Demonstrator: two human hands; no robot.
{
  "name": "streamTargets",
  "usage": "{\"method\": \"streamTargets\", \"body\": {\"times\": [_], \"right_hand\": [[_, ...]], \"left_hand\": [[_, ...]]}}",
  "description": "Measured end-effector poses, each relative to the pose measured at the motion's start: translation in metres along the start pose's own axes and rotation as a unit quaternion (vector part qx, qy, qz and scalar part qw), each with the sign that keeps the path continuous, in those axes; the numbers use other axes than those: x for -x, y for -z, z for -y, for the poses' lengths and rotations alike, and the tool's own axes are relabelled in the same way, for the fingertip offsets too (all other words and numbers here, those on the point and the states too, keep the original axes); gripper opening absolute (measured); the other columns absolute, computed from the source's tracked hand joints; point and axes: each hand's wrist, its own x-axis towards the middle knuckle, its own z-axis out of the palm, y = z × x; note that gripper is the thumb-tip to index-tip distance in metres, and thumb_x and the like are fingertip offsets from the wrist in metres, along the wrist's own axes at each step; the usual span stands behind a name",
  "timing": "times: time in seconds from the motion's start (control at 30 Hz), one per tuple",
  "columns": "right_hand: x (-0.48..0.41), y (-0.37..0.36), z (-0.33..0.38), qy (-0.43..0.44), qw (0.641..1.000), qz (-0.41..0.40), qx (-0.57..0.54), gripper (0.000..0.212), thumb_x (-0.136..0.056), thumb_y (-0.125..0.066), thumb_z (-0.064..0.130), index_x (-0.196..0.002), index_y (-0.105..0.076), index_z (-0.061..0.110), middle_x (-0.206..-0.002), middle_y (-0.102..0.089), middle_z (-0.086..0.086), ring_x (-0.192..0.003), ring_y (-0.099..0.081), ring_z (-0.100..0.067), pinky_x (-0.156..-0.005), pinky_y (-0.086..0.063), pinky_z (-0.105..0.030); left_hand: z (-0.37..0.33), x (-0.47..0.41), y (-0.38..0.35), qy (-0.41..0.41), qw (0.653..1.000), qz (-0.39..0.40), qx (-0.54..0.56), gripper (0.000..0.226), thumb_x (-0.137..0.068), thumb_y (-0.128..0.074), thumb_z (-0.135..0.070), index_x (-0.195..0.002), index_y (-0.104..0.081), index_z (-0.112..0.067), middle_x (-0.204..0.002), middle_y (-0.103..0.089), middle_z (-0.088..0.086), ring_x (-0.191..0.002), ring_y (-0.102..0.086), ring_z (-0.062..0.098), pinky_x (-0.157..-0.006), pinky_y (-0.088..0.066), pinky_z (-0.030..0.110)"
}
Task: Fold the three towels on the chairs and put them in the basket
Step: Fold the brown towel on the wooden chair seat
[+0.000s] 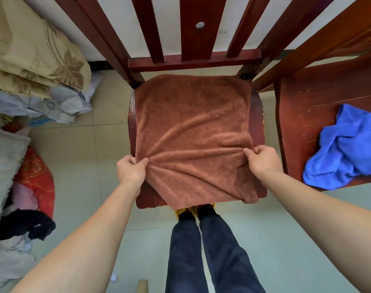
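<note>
Here, from the head camera, my one view, the brown towel (193,136) lies spread nearly flat over the seat of the wooden chair (257,115), reaching from the chair's back rail to its front edge, where a loose flap hangs over toward my legs. My left hand (130,168) is pinched shut on the towel at the chair's left front side, thumb on top, and my right hand (264,158) is pinched shut on it at the chair's right front side; the two hands stand well apart, with cloth gathered into wrinkles running between them. The towel looks roughly square, so I read no clear long axis; what matters is that its free far edge lies straight ahead of both hands, against the chair's back rail, and both hands are about equally near it. I judge the coming fold would carry the near edge forward onto that far edge, or lift the whole cloth off the seat. A crumpled blue towel (345,149) sits on the second chair (320,98) just to the right of this chair, nearer my right hand. A third towel and the basket are not in view. Bedding (32,51) is piled to the left of the chair.
</note>
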Motion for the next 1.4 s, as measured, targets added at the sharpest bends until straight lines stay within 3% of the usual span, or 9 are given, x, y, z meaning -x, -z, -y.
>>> {"method": "streamTargets", "body": {"times": [0.17, 0.37, 0.6, 0.77, 0.93, 1.03, 1.17, 1.27, 1.4], "right_hand": [[-0.007, 0.000, -0.024, -0.017, 0.987, 0.014, -0.160, 0.020, -0.082, -0.070, 0.040, -0.076, -0.061, 0.023, -0.080, -0.070, -0.002, -0.081, -0.067, -0.025, -0.087, -0.054, -0.046], [0.030, -0.013, -0.060, -0.069, 0.997, 0.020, -0.033, 0.057, -0.074, -0.078, 0.046, -0.118, -0.053, 0.020, -0.100, -0.065, -0.001, -0.095, -0.062, -0.026, -0.083, -0.049, -0.036], [0.043, -0.034, -0.086, -0.089, 0.993, 0.052, -0.049, 0.039, -0.081, -0.069, 0.029, -0.057, -0.042, 0.016, -0.060, -0.056, -0.003, -0.059, -0.050, -0.025, -0.056, -0.038, -0.033], [0.043, -0.013, -0.080, 0.002, 0.993, 0.025, -0.112, 0.037, -0.080, -0.068, 0.029, -0.061, -0.041, 0.014, -0.057, -0.048, -0.005, -0.059, -0.046, -0.025, -0.056, -0.035, -0.034], [0.011, 0.009, -0.021, 0.077, 0.988, -0.004, -0.137, 0.040, -0.081, -0.069, 0.039, -0.063, -0.043, 0.014, -0.059, -0.049, -0.009, -0.057, -0.048, -0.025, -0.056, -0.042, -0.037], [-0.014, 0.013, 0.011, 0.098, 0.987, -0.008, -0.130, 0.036, -0.079, -0.069, 0.043, -0.067, -0.049, 0.015, -0.063, -0.050, -0.007, -0.060, -0.047, -0.023, -0.057, -0.040, -0.037], [-0.029, 0.008, 0.012, 0.076, 0.987, 0.018, -0.138, 0.040, -0.073, -0.066, 0.053, -0.071, -0.053, 0.015, -0.069, -0.055, -0.005, -0.072, -0.061, -0.030, -0.068, -0.055, -0.042], [-0.015, 0.002, -0.010, 0.037, 0.989, 0.047, -0.137, 0.039, -0.070, -0.074, 0.054, -0.087, -0.059, 0.023, -0.090, -0.067, -0.001, -0.090, -0.067, -0.028, -0.083, -0.056, -0.047], [0.026, -0.013, -0.050, -0.002, 0.996, 0.084, 0.001, 0.038, -0.072, -0.078, 0.050, -0.092, -0.058, 0.025, -0.090, -0.066, 0.004, -0.086, -0.063, -0.022, -0.082, -0.052, -0.037]], "left_hand": [[0.010, 0.007, -0.001, 0.010, 0.999, 0.024, 0.022, 0.032, -0.072, -0.080, -0.029, -0.074, -0.050, -0.017, -0.077, -0.063, 0.004, -0.071, -0.058, 0.023, -0.071, -0.048, 0.034], [0.044, 0.042, -0.006, 0.002, 0.994, 0.079, -0.073, 0.033, -0.067, -0.084, -0.028, -0.080, -0.058, -0.013, -0.073, -0.067, 0.003, -0.071, -0.066, 0.023, -0.071, -0.055, 0.037], [0.065, 0.059, -0.011, 0.004, 0.988, 0.029, -0.153, 0.040, -0.074, -0.074, -0.019, -0.057, -0.038, -0.014, -0.057, -0.047, 0.003, -0.056, -0.041, 0.023, -0.053, -0.033, 0.030], [0.050, 0.061, 0.005, -0.011, 0.995, 0.086, -0.041, 0.003, -0.079, -0.062, -0.009, -0.076, -0.063, -0.008, -0.070, -0.064, 0.009, -0.065, -0.057, 0.022, -0.064, -0.049, 0.032], [-0.011, 0.039, 0.009, -0.064, 0.997, 0.033, -0.035, 0.042, -0.078, -0.067, -0.008, -0.057, -0.032, -0.017, -0.059, -0.035, 0.001, -0.057, -0.030, 0.017, -0.050, -0.024, 0.030], [-0.048, 0.019, 0.004, -0.014, 0.995, 0.040, 0.092, 0.043, -0.077, -0.072, -0.010, -0.058, -0.035, -0.022, -0.063, -0.044, -0.001, -0.069, -0.042, 0.015, -0.053, -0.031, 0.028], [-0.061, 0.005, 0.006, 0.044, 0.981, 0.102, 0.161, 0.024, -0.075, -0.075, -0.028, -0.086, -0.057, -0.016, -0.085, -0.063, 0.001, -0.079, -0.056, 0.018, -0.079, -0.045, 0.035], [-0.035, 0.017, 0.007, 0.073, 0.982, 0.128, 0.116, 0.053, -0.077, -0.075, -0.033, -0.121, -0.051, -0.016, -0.103, -0.063, 0.001, -0.089, -0.059, 0.016, -0.086, -0.043, 0.037], [0.014, 0.043, -0.002, 0.048, 0.995, 0.074, 0.044, 0.052, -0.072, -0.081, -0.017, -0.115, -0.051, -0.011, -0.103, -0.065, 0.008, -0.090, -0.062, 0.021, -0.085, -0.048, 0.035]]}}
